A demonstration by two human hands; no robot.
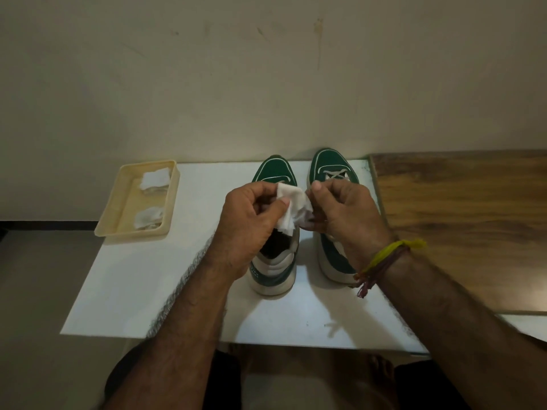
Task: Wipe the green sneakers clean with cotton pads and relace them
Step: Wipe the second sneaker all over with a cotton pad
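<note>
Two green and white sneakers stand side by side on the white table, toes toward the wall. The left sneaker shows no laces in what I can see of it; the right sneaker has white laces crossed near its toe. Above them my left hand and my right hand both pinch one crumpled white cotton pad, each at one side of it. The hands hide the middle of both shoes.
A cream plastic tray sits at the table's far left corner with two piles of white cotton pads in it. A wooden surface adjoins the table on the right. The wall stands just behind the shoes.
</note>
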